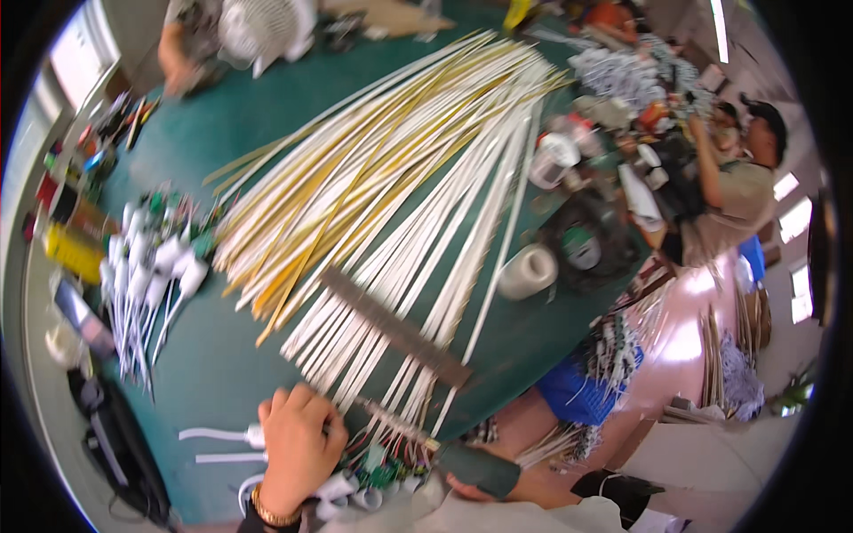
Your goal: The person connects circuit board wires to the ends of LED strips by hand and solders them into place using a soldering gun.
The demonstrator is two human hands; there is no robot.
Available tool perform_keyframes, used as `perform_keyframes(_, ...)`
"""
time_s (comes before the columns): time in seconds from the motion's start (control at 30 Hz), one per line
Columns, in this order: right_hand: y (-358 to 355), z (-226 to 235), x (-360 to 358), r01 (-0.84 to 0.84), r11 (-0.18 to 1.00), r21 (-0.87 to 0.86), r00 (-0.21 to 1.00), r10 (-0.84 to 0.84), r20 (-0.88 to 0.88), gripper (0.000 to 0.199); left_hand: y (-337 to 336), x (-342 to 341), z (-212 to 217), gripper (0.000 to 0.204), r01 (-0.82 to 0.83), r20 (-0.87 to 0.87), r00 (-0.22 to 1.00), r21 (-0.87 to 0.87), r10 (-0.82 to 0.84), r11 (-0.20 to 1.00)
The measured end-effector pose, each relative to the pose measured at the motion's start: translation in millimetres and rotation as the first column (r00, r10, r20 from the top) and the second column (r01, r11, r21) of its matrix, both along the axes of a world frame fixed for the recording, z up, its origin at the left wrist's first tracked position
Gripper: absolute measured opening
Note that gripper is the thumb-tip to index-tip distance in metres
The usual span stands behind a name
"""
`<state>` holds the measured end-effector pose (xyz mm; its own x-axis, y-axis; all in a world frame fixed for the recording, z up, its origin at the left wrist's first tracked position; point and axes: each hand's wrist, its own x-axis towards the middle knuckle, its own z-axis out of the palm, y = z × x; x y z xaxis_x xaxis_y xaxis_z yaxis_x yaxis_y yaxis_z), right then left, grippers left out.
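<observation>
Head view: green table [222, 355] strewn with white strips [400, 204]

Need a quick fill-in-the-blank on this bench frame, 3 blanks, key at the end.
1. The long white and yellow strips lie fanned out on a ____ table.
2. The person's left hand wears a ____ on its wrist.
3. A dark flat bar lies ____ the strips.

Missing words: green; gold watch; across
</observation>
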<state>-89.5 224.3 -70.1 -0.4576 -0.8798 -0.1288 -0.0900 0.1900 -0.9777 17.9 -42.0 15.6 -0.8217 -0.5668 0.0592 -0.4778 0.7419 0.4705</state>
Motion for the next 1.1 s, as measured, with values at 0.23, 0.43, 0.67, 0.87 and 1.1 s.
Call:
perform_keyframes(0.23,14.7,-59.5,5.5,0.149,0.921,0.359,0.255,-0.387,0.886,0.017,4.6,2.6,13.2,0.007,0.06,0.104,0.993,0.021,-0.062,0.998)
perform_keyframes(0.43,11.6,-60.9,-8.6,0.024,0.883,0.468,0.138,-0.467,0.873,0.019,2.9,3.1,8.1,0.007,0.04,0.066,0.997,0.004,-0.04,0.999)
perform_keyframes(0.67,-14.8,44.1,1.7,0.1,0.885,0.456,0.943,-0.23,0.239,0.028,-5.1,-1.0,-0.6,0.006,0.031,0.001,1.0,-0.004,-0.031,1.0)
perform_keyframes(0.87,-1.2,13.3,6.0,0.231,0.856,0.462,0.651,-0.489,0.581,0.015,-10.1,-0.3,-2.5,0.009,0.069,0.035,0.997,0.086,-0.072,0.994)
perform_keyframes(1.1,14.9,9.7,-0.4,-0.082,0.969,0.234,0.936,0.155,-0.315,0.031,-7.6,9.0,-1.6,0.009,0.086,0.039,0.995,0.073,-0.089,0.994)
